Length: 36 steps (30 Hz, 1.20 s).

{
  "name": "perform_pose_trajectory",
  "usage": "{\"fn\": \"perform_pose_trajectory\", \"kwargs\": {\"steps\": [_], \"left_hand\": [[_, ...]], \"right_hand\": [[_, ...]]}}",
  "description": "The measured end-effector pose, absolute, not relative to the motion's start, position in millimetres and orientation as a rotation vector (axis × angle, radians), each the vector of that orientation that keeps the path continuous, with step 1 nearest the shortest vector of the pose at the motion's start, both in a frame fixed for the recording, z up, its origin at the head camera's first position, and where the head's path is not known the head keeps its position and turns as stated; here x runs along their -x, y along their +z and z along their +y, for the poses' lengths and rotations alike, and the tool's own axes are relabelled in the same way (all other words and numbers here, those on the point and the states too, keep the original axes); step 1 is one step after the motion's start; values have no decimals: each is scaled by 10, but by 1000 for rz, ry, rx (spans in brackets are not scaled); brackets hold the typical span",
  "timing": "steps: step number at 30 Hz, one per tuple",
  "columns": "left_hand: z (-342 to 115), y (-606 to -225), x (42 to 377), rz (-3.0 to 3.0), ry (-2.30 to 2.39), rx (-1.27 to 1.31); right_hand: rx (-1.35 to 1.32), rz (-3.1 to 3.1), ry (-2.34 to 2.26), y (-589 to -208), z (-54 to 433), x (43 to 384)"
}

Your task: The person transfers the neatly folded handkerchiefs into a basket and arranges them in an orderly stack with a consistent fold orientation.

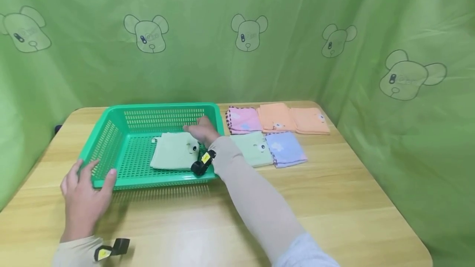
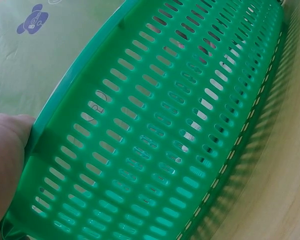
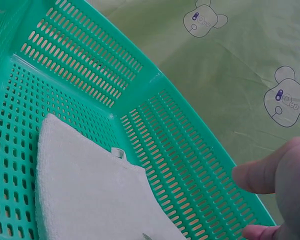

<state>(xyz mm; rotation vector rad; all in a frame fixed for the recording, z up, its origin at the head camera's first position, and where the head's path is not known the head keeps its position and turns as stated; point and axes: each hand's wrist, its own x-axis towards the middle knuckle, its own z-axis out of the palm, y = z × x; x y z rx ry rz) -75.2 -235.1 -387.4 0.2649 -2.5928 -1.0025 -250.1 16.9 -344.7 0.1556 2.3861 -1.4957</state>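
A green plastic basket (image 1: 163, 182) with slotted walls sits toward the left of the wooden table. My left hand (image 1: 84, 197) holds its near-left corner, fingers over the rim and thumb at the front; in the left wrist view the thumb (image 2: 7, 155) lies against the rim. Folded inside the basket is a pale green towel (image 1: 172, 151) with an embroidered animal face and a small hanging loop. My right hand (image 1: 203, 130) reaches over the basket's right part, past the towel. The right wrist view shows its thumb (image 3: 257, 176) and a fingertip apart, with nothing between them.
Right of the basket lie more folded towels: a pink one (image 1: 245, 120), two orange ones (image 1: 276, 116), another pale green one (image 1: 250, 149) and a blue one (image 1: 285, 149). A green curtain (image 1: 196, 73) with bear outlines stands around the table (image 1: 334, 201).
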Motion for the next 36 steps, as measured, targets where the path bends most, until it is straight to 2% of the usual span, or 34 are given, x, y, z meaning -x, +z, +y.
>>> {"fn": "perform_pose_trajectory", "kwargs": {"steps": [14,36], "left_hand": [[-2357,-3856,767,-2584,-1003,-243],[-2365,-3874,760,-2600,-993,-269]], "right_hand": [[-130,2225,-1809,-3294,182,2471],[-152,2225,-1872,-3146,533,2548]]}}
